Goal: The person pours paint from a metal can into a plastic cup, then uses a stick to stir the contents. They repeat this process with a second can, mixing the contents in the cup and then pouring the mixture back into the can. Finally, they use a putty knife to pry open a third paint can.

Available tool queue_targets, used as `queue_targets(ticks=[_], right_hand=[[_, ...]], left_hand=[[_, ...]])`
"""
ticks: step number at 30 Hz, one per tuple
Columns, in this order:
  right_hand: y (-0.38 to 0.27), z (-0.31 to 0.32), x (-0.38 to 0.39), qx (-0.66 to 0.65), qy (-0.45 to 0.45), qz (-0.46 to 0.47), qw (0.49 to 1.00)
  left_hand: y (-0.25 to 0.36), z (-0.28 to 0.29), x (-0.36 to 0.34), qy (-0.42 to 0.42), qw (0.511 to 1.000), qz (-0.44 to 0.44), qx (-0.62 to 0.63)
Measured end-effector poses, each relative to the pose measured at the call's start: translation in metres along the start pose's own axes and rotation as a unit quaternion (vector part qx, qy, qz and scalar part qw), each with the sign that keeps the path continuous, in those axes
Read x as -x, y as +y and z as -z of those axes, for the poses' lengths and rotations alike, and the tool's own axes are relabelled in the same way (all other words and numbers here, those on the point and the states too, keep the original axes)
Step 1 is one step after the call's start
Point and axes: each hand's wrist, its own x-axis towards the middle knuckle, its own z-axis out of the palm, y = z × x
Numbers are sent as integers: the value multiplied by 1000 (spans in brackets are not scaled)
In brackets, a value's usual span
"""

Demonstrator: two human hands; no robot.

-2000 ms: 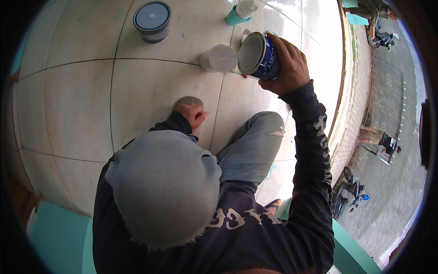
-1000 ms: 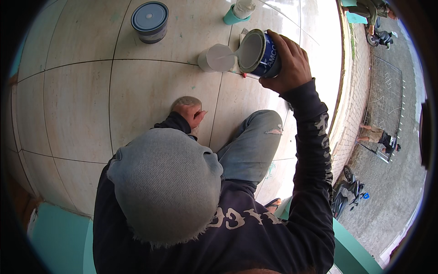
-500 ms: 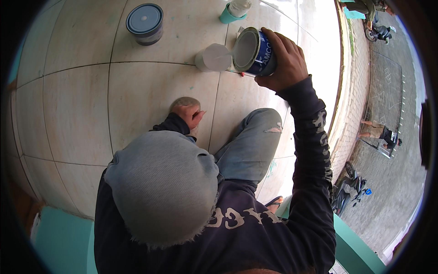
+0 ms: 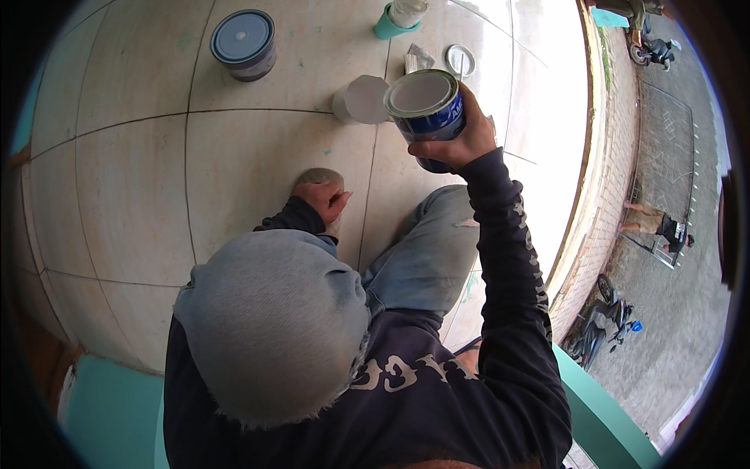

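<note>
A blue and white paint can (image 4: 426, 117) with an open top is in my right hand (image 4: 465, 139), which is wrapped round its right side. The can stands nearly upright in the air, and pale paint shows inside it. Just left of its rim is a white plastic cup (image 4: 363, 100) on the tiles, with whitish contents. My left hand (image 4: 324, 202) is closed, low over a rounded grey-brown thing (image 4: 320, 177) beside my bent knees. What its curled fingers hold, if anything, is hidden.
A closed paint can (image 4: 244, 43) stands at the far left on the tiled floor (image 4: 266, 148). A green cup (image 4: 397, 23) is at the back, near a round lid (image 4: 459, 61) with a stick across it. To the right, beyond the floor's edge, are a person (image 4: 660, 227) and a parked motorbike (image 4: 605, 320).
My right hand has tipped the paint can back from its tilt over the white cup to nearly upright. The thin stream between them is gone. My left hand stays in place.
</note>
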Motion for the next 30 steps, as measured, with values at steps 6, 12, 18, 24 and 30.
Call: queue_targets(ticks=[6, 12, 18, 24, 30], right_hand=[[26, -19, 7, -195, -5, 52, 979], [25, -31, 18, -183, 37, 97, 978], [32, -37, 25, -72, 60, 184, 978], [47, -44, 20, -99, 154, 241, 953], [55, -38, 19, -168, 43, 76, 982]], left_hand=[[4, 5, -4, -21, 999, 25, 30], [1, 4, -5, -29, 999, 2, 16], [-1, 4, -3, -30, 999, -5, 8], [0, 4, -6, -32, 999, -10, 12], [6, 7, -7, -26, 1000, -5, 5]])
